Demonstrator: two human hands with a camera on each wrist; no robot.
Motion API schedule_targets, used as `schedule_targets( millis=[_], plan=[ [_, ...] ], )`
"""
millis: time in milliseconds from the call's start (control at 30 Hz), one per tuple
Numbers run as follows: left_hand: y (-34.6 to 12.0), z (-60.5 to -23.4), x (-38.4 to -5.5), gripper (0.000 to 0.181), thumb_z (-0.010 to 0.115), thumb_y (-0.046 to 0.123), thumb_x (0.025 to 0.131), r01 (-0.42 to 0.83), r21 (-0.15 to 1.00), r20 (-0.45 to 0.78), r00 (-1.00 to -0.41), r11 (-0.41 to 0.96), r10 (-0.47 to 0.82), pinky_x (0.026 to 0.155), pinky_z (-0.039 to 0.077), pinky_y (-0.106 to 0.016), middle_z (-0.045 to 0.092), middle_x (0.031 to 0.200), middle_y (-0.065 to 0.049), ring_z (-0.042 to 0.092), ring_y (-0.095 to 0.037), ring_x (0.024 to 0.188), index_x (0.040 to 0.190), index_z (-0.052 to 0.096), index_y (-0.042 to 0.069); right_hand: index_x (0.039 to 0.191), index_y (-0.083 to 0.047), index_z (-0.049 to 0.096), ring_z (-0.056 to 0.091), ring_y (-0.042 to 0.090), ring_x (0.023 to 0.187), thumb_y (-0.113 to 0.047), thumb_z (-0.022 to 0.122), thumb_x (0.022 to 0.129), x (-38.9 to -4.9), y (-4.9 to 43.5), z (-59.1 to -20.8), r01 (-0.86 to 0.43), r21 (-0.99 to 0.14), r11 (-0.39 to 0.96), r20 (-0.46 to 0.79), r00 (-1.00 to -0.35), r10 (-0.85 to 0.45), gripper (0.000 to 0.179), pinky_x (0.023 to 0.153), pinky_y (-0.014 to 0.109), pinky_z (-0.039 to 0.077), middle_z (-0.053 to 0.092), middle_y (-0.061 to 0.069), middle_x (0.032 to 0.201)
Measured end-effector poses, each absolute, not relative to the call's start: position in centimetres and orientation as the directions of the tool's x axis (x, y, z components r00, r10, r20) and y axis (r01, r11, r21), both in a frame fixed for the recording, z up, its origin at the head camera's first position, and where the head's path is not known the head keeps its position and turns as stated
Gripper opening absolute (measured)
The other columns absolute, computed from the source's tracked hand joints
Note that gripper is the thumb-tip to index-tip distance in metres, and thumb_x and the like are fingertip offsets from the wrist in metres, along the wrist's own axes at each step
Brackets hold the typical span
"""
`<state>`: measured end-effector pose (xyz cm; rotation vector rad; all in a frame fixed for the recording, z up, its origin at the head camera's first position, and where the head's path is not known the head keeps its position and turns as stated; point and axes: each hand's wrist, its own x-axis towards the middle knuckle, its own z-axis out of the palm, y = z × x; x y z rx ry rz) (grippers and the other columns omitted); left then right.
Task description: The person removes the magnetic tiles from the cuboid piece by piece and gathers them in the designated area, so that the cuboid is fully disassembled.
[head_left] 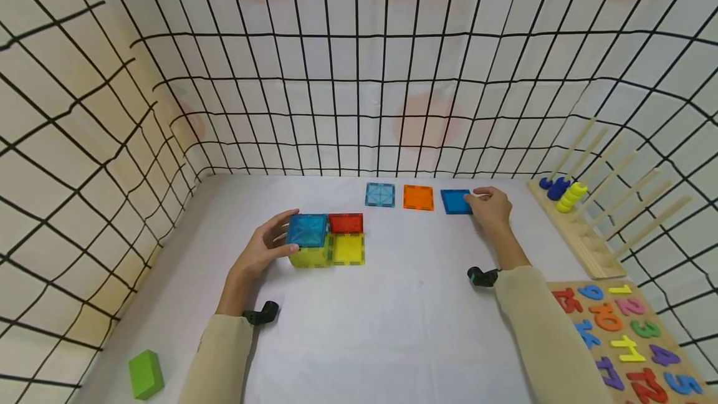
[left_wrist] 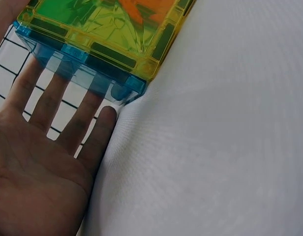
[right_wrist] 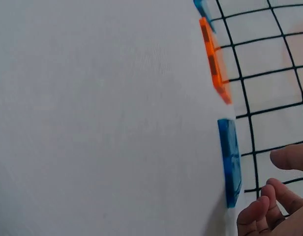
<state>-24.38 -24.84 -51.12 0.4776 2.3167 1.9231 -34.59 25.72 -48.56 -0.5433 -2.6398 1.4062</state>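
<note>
My left hand holds a cube of see-through magnetic tiles, with the thumb at its front and the other fingers around its far left side. A blue tile forms the cube's top, and a yellow-green tile its front. In the left wrist view, several fingers lie against the blue side. Joined to the cube on the right are a yellow tile and a red tile. My right hand reaches to the right edge of a flat blue tile; the right wrist view shows thumb and fingers apart.
Left of that blue tile lie an orange tile and a light blue tile. A wooden peg board with beads and a number puzzle board stand at right. A green block sits front left. Grid-patterned cloth surrounds the table.
</note>
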Motion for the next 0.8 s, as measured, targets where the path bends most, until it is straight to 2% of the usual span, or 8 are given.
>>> schedule_targets(
  millis=[67, 200, 300, 500, 667, 800],
  plan=[
    [-24.9, -51.2, -24.4, 0.08, 0.076, 0.013, 0.089, 0.191, 0.969, 0.137, -0.943, 0.156, 0.303, 0.122, 0.025, -0.068, 0.04, 0.162, -0.009, 0.036, -0.043, 0.15, 0.159, 0.037, 0.011, 0.135, -0.005, 0.062, 0.054, 0.025, 0.099, -0.034, 0.065, 0.1, -34.2, 25.2, -48.4, 0.22, -0.827, 0.518, -0.041, -0.941, 0.335, 0.046, 0.073, 0.026, 0.047, 0.059, 0.013, 0.113],
    [-24.9, -51.4, -24.4, 0.08, 0.077, 0.013, 0.088, 0.204, 0.967, 0.15, -0.941, 0.154, 0.304, 0.121, 0.026, -0.07, 0.041, 0.161, -0.01, 0.038, -0.044, 0.148, 0.157, 0.038, 0.008, 0.133, -0.007, 0.064, 0.054, 0.023, 0.097, -0.036, 0.067, 0.099, -33.3, 23.7, -47.6, 0.126, -0.833, 0.538, 0.018, -0.967, 0.254, 0.044, 0.075, 0.025, 0.046, 0.061, 0.012, 0.114],
    [-25.0, -51.4, -24.3, 0.079, 0.078, 0.013, 0.088, 0.199, 0.968, 0.146, -0.943, 0.152, 0.3, 0.12, 0.028, -0.07, 0.042, 0.16, -0.01, 0.039, -0.043, 0.147, 0.156, 0.039, 0.009, 0.131, -0.007, 0.065, 0.059, 0.026, 0.096, -0.035, 0.068, 0.099, -32.6, 22.4, -47.2, 0.034, -0.838, 0.545, 0.062, -0.986, 0.157, 0.043, 0.075, 0.026, 0.049, 0.065, 0.013, 0.115],
    [-25.0, -51.5, -24.2, 0.078, 0.078, 0.012, 0.088, 0.2, 0.969, 0.149, -0.942, 0.148, 0.301, 0.117, 0.032, -0.071, 0.041, 0.16, -0.01, 0.039, -0.043, 0.146, 0.156, 0.04, 0.01, 0.132, -0.004, 0.063, 0.067, 0.036, 0.098, -0.033, 0.07, 0.098, -31.0, 20.0, -46.9, -0.117, -0.845, 0.521, 0.099, -0.993, -0.062, 0.045, 0.066, 0.02, 0.056, 0.066, 0.014, 0.116],
    [-25.0, -51.4, -24.2, 0.077, 0.079, 0.012, 0.087, 0.21, 0.966, 0.153, -0.933, 0.149, 0.326, 0.118, 0.032, -0.07, 0.041, 0.16, -0.011, 0.039, -0.043, 0.147, 0.155, 0.043, 0.017, 0.131, -0.007, 0.065, 0.065, 0.031, 0.105, -0.036, 0.073, 0.096, -29.4, 17.4, -46.6, -0.185, -0.844, 0.504, 0.111, -0.979, -0.172, 0.046, 0.075, 0.027, 0.059, 0.068, 0.012, 0.119],
    [-25.0, -51.3, -24.2, 0.078, 0.079, 0.011, 0.087, 0.215, 0.968, 0.157, -0.924, 0.133, 0.348, 0.117, 0.033, -0.07, 0.042, 0.16, -0.011, 0.039, -0.043, 0.146, 0.156, 0.044, 0.017, 0.13, -0.011, 0.067, 0.065, 0.027, 0.106, -0.04, 0.074, 0.096, -28.6, 15.2, -47.0, -0.232, -0.842, 0.487, 0.123, -0.962, -0.245, 0.045, 0.081, 0.029, 0.057, 0.07, 0.007, 0.117]
  ],
)
